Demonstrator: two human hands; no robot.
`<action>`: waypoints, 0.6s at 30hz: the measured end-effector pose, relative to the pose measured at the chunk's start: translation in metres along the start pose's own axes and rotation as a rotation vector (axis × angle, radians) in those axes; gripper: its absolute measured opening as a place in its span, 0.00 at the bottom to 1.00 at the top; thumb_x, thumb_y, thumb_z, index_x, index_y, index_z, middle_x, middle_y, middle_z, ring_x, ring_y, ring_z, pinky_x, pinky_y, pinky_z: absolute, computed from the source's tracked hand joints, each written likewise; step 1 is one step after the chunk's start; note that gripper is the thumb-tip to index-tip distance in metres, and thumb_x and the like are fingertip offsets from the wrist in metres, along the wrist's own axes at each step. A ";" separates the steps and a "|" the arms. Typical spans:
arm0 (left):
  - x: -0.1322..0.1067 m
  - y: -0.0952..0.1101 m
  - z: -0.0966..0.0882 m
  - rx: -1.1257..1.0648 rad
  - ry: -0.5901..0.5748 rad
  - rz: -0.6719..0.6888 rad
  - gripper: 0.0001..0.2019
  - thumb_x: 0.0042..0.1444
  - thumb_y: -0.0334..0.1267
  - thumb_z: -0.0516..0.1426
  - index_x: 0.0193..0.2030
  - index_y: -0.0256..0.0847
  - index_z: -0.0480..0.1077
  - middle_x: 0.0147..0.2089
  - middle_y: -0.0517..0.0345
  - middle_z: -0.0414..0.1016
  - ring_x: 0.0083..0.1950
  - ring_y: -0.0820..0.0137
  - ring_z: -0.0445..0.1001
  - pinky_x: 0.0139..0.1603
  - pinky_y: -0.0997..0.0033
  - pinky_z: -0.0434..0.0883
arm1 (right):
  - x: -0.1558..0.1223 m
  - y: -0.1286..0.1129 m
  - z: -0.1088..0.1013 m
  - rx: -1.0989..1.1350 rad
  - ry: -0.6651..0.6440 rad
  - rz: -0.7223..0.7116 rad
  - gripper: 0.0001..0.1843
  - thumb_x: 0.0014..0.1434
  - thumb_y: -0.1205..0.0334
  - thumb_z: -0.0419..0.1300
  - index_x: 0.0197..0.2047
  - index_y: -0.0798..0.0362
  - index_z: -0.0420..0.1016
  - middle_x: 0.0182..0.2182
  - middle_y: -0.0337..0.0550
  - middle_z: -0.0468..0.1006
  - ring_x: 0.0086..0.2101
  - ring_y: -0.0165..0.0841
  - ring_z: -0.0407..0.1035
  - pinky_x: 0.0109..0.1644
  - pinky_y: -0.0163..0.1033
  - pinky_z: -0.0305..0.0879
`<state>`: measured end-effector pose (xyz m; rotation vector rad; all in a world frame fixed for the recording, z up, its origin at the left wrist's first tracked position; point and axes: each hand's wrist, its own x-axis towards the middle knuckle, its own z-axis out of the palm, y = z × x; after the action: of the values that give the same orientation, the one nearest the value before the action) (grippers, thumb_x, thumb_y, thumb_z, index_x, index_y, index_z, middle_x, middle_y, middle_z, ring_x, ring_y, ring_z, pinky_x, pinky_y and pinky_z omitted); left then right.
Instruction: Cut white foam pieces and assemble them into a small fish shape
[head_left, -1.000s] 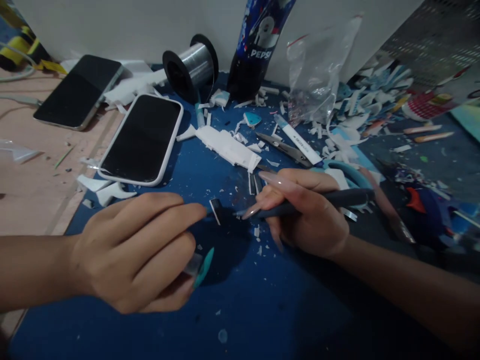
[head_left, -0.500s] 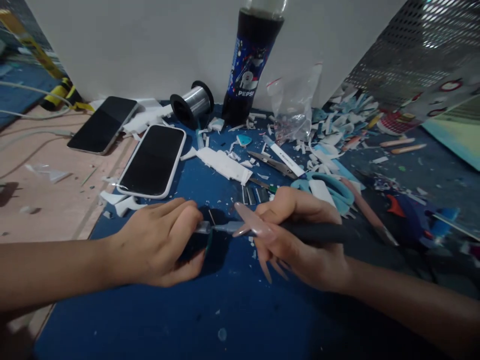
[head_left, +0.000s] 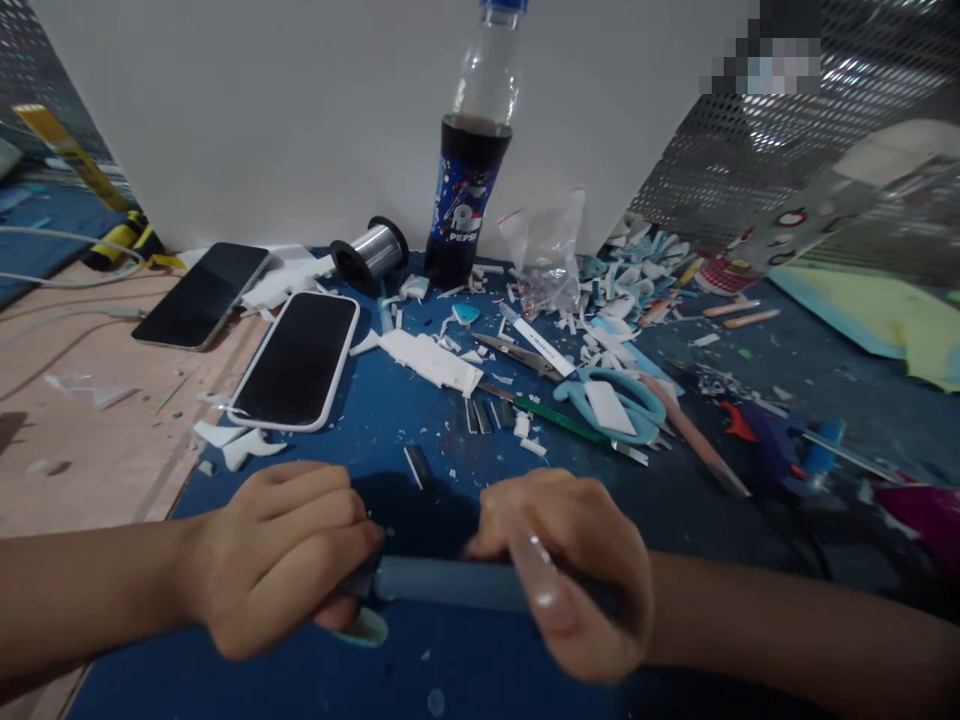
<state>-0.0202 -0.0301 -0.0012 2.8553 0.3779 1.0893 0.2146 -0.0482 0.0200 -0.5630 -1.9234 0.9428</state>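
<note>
My left hand (head_left: 289,560) is closed around the left end of a pen-like tool (head_left: 450,585) with a grey-blue barrel. The barrel lies level between my hands, low over the blue board. My right hand (head_left: 570,570) grips its other end, thumb along the front. Both ends are covered by fingers, so whether a cap is on cannot be told. A teal curved piece (head_left: 367,628) shows below my left fingers. Just beyond the hands lies a small dark strip with a white edge (head_left: 417,466).
Two phones, one white-cased (head_left: 300,360) and one black (head_left: 202,295), lie left. Behind stand a wire spool (head_left: 371,255) and a Pepsi bottle (head_left: 465,200). Teal-handled scissors (head_left: 622,405), a green-handled tool (head_left: 562,420), a glue gun (head_left: 780,445) and white scraps (head_left: 431,360) lie right and centre.
The tool's fine tip and the clear piece opposite it no longer show; a grey-blue barrel now spans between my hands. Both hands sit lower in view, and the camera has tilted up.
</note>
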 end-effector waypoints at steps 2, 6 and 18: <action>-0.003 0.001 0.000 0.007 0.014 0.016 0.12 0.66 0.34 0.44 0.44 0.38 0.68 0.23 0.55 0.69 0.23 0.65 0.68 0.20 0.63 0.68 | -0.006 0.001 0.007 -0.122 0.013 -0.051 0.13 0.57 0.63 0.47 0.21 0.49 0.48 0.15 0.31 0.51 0.15 0.25 0.43 0.18 0.38 0.41; -0.003 0.006 0.000 -0.031 -0.055 0.033 0.11 0.64 0.32 0.45 0.43 0.38 0.68 0.21 0.57 0.67 0.22 0.66 0.66 0.18 0.63 0.65 | -0.012 0.004 0.010 -0.172 -0.118 -0.066 0.15 0.46 0.66 0.46 0.26 0.49 0.36 0.16 0.31 0.43 0.17 0.27 0.40 0.20 0.40 0.37; 0.008 0.008 0.005 -0.187 -0.105 -0.172 0.11 0.57 0.22 0.44 0.42 0.37 0.61 0.26 0.58 0.64 0.24 0.70 0.61 0.21 0.68 0.62 | -0.007 0.015 0.005 -0.340 -0.130 -0.258 0.09 0.42 0.69 0.47 0.22 0.47 0.48 0.15 0.31 0.51 0.16 0.27 0.43 0.18 0.38 0.39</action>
<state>-0.0096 -0.0353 0.0010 2.6468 0.4766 0.8908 0.2139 -0.0457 0.0035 -0.4395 -2.2291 0.5013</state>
